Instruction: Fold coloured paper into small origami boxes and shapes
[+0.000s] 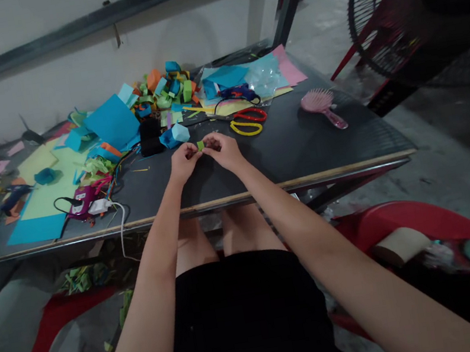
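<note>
My left hand [184, 161] and my right hand [222, 150] meet over the dark table [302, 146], a little back from its front edge. Both are closed in a pinch on a small green paper piece [200, 145] held between the fingertips. A light blue paper cube [179, 132] lies just behind my hands. Beside it stands a small black box [150, 136]. Red and yellow scissors [248, 121] lie to the right of my hands.
A pile of coloured paper loops [161, 89] and blue sheets [112, 123] covers the back of the table. A blue glue gun [237, 93], a pink hairbrush [323, 106] and a purple device [81, 203] with a cable lie around. A large fan [413, 2] stands at right.
</note>
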Tool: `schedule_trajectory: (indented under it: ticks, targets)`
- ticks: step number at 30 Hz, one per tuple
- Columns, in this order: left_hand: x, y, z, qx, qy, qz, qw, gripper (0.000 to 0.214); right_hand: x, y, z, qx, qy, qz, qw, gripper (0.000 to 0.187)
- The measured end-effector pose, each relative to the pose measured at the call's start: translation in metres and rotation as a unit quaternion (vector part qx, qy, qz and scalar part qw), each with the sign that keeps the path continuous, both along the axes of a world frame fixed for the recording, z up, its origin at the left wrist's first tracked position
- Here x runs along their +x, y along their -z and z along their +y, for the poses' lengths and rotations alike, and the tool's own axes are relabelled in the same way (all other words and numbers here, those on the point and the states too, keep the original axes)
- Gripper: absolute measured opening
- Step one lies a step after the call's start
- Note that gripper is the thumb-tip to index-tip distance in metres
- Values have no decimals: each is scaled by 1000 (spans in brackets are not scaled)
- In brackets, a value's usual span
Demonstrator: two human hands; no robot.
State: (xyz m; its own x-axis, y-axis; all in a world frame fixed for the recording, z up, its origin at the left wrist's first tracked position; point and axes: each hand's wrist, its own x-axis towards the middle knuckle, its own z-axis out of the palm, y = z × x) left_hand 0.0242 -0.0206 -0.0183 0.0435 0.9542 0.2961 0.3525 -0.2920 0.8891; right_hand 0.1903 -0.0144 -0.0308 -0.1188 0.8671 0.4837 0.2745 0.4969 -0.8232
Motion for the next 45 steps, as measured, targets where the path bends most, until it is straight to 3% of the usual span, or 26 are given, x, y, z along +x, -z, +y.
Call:
schedule_trajectory:
  ticks: [10,24,30,36,45]
  targets:
    - [-1,0,-1,29,13,9,999,7,1,-8,-5,-34,7,-25,999,23]
    - [-3,8,5,-5,22,-59,998,5,1,-13,-9,-51,21,-47,997,29]
    - [-4,10,5,-4,28,-63,998,15,2,-11,-7,-57,30,-28,998,30]
    - [-4,7,3,-5,70,-65,995,43,3,-4,-1,-99,-5,66,993,43]
    - [-5,8,2,13,57,-40,998,34,4,-3,-1,-95,-15,55,994,46]
